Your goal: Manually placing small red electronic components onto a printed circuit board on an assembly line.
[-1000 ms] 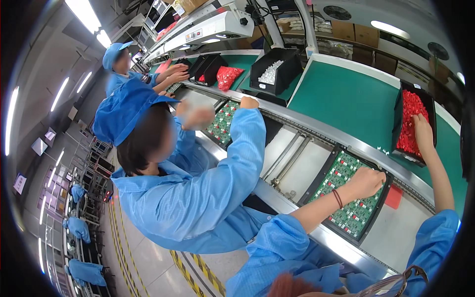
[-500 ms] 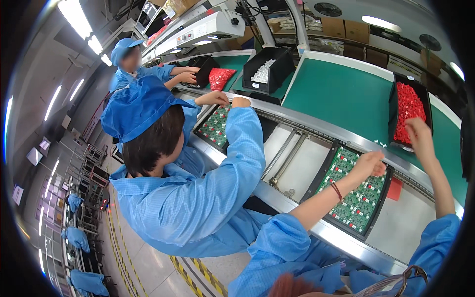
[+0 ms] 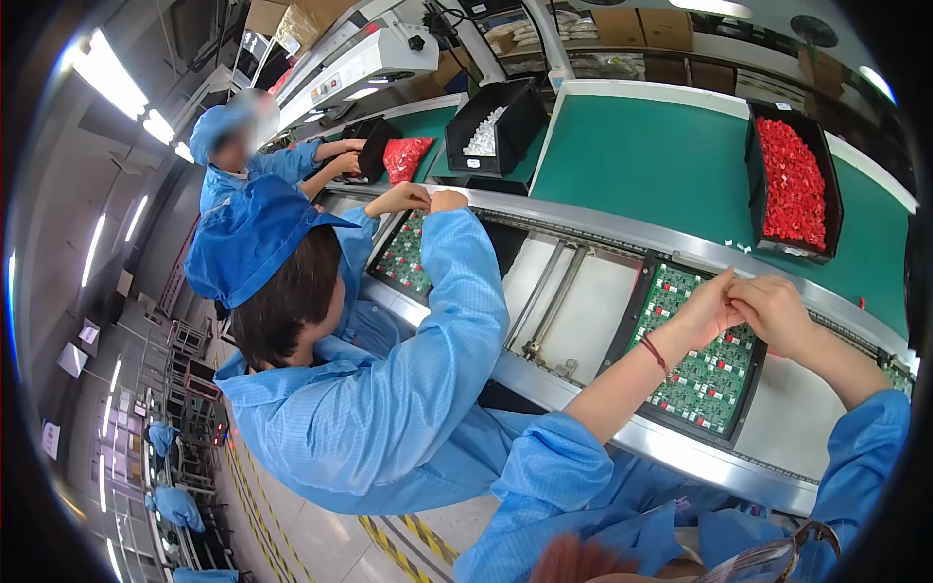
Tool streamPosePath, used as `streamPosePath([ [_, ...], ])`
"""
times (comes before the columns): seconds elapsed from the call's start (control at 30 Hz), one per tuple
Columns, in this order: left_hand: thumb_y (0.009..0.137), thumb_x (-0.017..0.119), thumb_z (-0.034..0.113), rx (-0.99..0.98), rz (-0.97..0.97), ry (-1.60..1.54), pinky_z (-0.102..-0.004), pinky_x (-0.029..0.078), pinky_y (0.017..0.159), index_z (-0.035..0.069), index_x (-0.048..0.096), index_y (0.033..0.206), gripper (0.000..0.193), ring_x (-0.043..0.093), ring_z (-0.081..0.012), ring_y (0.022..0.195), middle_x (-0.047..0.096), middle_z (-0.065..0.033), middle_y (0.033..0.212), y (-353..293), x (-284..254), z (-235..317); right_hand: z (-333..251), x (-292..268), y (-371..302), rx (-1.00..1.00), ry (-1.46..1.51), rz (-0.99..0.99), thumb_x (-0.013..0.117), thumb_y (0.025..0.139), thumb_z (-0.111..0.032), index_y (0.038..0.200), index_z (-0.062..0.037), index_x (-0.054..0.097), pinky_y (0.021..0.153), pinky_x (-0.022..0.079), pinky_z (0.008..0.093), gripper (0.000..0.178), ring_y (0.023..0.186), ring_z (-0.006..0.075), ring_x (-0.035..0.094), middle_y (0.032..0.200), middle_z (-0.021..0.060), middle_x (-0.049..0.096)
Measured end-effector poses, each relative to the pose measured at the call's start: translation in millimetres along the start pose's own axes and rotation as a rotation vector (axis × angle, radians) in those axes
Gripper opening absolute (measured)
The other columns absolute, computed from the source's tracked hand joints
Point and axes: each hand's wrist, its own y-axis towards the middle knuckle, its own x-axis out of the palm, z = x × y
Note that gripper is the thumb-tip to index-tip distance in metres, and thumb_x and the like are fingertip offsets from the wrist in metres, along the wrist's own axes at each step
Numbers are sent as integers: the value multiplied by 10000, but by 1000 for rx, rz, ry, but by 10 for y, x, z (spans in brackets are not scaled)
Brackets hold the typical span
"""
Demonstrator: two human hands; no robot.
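Note:
Both my hands meet above the far part of a green circuit board panel point(image 3: 702, 389), which sits in a dark carrier frame on the conveyor. My left hand point(image 3: 708, 313) has its fingers pinched together. Against its fingertips press the closed fingers of my right hand point(image 3: 775, 311). Whatever is between the fingers is too small or hidden to make out. Rows of small white and red parts stand on the panel. Beyond my right hand, a black bin point(image 3: 792, 251) holds a heap of small red plastic parts point(image 3: 792, 180).
A co-worker point(image 3: 360, 389) at my left bends over another panel point(image 3: 400, 257). Further off, a second person point(image 3: 233, 160) reaches into a bin. A black bin point(image 3: 505, 151) of white parts and a red bag point(image 3: 405, 157) stand on the green bench point(image 3: 641, 146). Loose white pieces point(image 3: 739, 246) lie near its edge.
My right hand has come away from the red parts in the bin and moved left and nearer, to my left hand. The red card beside the panel is no longer plainly visible.

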Motion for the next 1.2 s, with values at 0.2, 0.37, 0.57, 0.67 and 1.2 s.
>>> streamPosePath([
  [0.2,923,366,147,-15,-10,-46,-304,471,882,-29,487,1071,260,565,-168,925,546,-90,1001,-16,-53,22,-6,-3,-94,36,35,119,598,734,-13,866,-26,583,657,459,382,133,720,299,596,787,119,611],
  [0.37,775,353,-94,0,-57,3,-302,437,954,-82,481,1029,284,525,-248,1072,534,-147,1043,22,67,-61,-293,-314,-596,204,67,246,590,703,64,867,-17,556,594,429,334,186,656,264,538,763,121,551],
  [0.57,928,419,89,40,62,102,-264,477,906,-54,451,1058,196,572,-230,1007,529,-159,1090,-31,15,-38,-486,-126,-1283,432,238,302,543,727,88,814,13,558,583,415,295,116,629,195,511,722,107,530],
  [0.67,935,448,199,57,130,177,-263,510,819,-15,452,1042,240,607,-214,930,574,-150,1014,-58,14,40,-407,70,-1569,784,399,436,539,767,46,827,20,564,587,418,282,70,634,164,506,721,89,535],
  [1.2,885,559,208,220,377,497,-178,329,512,7,568,1036,252,393,-25,593,459,42,705,-174,-216,508,-518,176,-1653,704,500,308,524,780,43,840,11,560,614,409,255,77,652,138,500,722,64,540],
])
